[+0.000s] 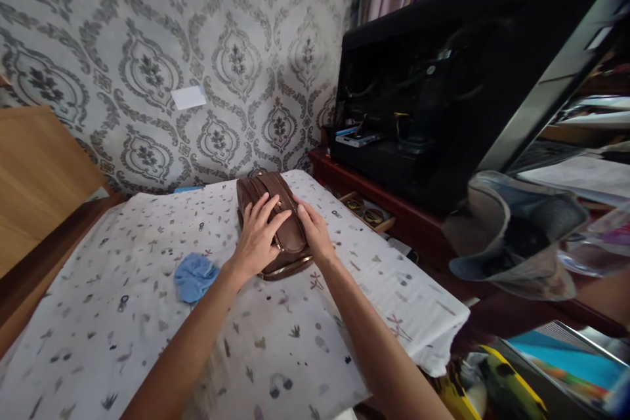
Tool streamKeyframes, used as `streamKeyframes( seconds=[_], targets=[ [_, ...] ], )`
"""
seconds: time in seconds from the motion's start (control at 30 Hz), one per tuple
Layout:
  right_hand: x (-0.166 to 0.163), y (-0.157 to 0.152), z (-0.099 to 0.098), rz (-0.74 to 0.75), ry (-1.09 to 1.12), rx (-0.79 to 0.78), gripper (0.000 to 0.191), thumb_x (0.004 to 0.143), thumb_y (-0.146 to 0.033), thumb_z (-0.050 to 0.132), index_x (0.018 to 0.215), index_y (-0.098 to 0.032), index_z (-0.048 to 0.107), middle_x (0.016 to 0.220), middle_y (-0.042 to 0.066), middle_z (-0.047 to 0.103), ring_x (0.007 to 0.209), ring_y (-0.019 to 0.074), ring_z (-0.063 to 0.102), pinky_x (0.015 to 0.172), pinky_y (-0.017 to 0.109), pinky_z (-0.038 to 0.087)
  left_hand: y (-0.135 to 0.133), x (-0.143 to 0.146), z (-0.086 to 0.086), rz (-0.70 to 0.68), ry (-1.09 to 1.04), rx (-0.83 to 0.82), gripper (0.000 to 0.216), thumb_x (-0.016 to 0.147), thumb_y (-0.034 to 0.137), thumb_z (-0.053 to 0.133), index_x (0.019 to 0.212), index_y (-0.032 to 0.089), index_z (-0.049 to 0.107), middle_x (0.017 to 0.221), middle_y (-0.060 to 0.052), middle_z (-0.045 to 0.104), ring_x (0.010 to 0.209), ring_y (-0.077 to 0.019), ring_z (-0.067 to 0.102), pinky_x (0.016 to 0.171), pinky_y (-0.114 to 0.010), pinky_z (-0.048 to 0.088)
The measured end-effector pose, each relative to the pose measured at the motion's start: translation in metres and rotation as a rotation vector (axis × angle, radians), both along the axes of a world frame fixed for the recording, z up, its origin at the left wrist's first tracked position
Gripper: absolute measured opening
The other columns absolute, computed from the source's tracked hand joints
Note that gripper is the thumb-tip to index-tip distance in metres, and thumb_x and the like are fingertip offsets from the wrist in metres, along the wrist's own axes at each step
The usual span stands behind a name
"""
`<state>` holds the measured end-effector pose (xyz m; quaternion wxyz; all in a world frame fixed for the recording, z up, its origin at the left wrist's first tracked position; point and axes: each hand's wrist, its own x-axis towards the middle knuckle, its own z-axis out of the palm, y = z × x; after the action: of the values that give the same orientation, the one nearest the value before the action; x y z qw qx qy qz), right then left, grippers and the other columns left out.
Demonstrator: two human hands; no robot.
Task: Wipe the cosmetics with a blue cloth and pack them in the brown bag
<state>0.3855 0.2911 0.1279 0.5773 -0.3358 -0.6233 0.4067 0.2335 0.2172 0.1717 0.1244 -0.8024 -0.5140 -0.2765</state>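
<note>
A brown leather pouch (268, 193) with gold zips lies on a white patterned cloth (147, 315) that covers the table. My left hand (258, 233) rests flat on top of the pouch with its fingers spread, reaching toward the zip. Against the pouch's right side lies my right hand (314, 231), fingers together and pressed to its edge. A crumpled blue cloth (194, 275) sits on the white cloth just left of my left wrist.
A patterned grey wallpaper wall stands behind, with a white card (188, 97) stuck on it. A black open case (443, 92) sits on a dark red cabinet at the right. A wooden board (39, 170) leans at the left. A grey hat (512, 236) lies at the right.
</note>
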Motion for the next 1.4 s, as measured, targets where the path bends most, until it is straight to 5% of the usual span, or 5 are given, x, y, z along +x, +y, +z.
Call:
streamKeyframes(
  seconds=[0.23, 0.67, 0.83, 1.2, 1.4],
  targets=[
    [-0.009, -0.021, -0.011, -0.259, -0.223, 0.196, 0.065, 0.099, -0.061, 0.042, 0.143, -0.015, 0.053, 0.146, 0.018, 0.055, 0.138, 0.0291, 0.049, 0.119, 0.053, 0.035, -0.002, 0.000, 0.003, -0.002, 0.033, -0.039, 0.063, 0.079, 0.004, 0.055, 0.140, 0.020, 0.053, 0.161, -0.015, 0.035, 0.154, -0.0348, 0.022, 0.122, -0.063, 0.022],
    [-0.010, -0.017, -0.021, -0.378, -0.364, 0.351, 0.052, 0.105, -0.047, 0.032, 0.144, -0.018, 0.049, 0.133, 0.016, 0.061, 0.126, 0.0267, 0.057, 0.110, 0.052, 0.045, -0.006, -0.024, 0.019, -0.176, 0.094, -0.291, 0.085, 0.085, 0.035, 0.067, 0.159, 0.030, 0.025, 0.171, -0.009, 0.010, 0.157, -0.0354, 0.005, 0.125, -0.063, 0.011],
    [-0.014, -0.018, -0.026, -0.474, -0.398, 0.389, 0.051, 0.106, -0.044, 0.031, 0.146, -0.016, 0.047, 0.140, 0.019, 0.054, 0.131, 0.0280, 0.052, 0.110, 0.053, 0.044, -0.005, -0.021, 0.016, -0.129, 0.030, -0.284, 0.067, 0.095, 0.027, 0.053, 0.158, 0.034, 0.028, 0.171, -0.005, 0.013, 0.158, -0.0297, 0.003, 0.126, -0.061, 0.010],
    [-0.027, -0.036, -0.028, -0.608, -0.618, 0.563, 0.051, 0.103, -0.039, 0.038, 0.149, -0.019, 0.047, 0.154, 0.020, 0.038, 0.143, 0.0349, 0.034, 0.111, 0.058, 0.036, -0.005, -0.025, 0.019, -0.164, -0.033, -0.321, 0.076, 0.091, 0.023, 0.053, 0.159, 0.030, 0.022, 0.170, -0.007, 0.017, 0.158, -0.0289, 0.006, 0.126, -0.059, 0.010],
    [-0.030, -0.035, -0.028, -0.622, -0.610, 0.575, 0.052, 0.102, -0.039, 0.042, 0.150, -0.020, 0.045, 0.155, 0.020, 0.037, 0.146, 0.0350, 0.031, 0.112, 0.059, 0.036, 0.004, -0.048, 0.034, -0.294, -0.346, -0.320, 0.045, 0.096, 0.035, 0.050, 0.141, 0.030, 0.053, 0.158, -0.005, 0.044, 0.150, -0.0261, 0.035, 0.124, -0.043, 0.029]
  ],
)
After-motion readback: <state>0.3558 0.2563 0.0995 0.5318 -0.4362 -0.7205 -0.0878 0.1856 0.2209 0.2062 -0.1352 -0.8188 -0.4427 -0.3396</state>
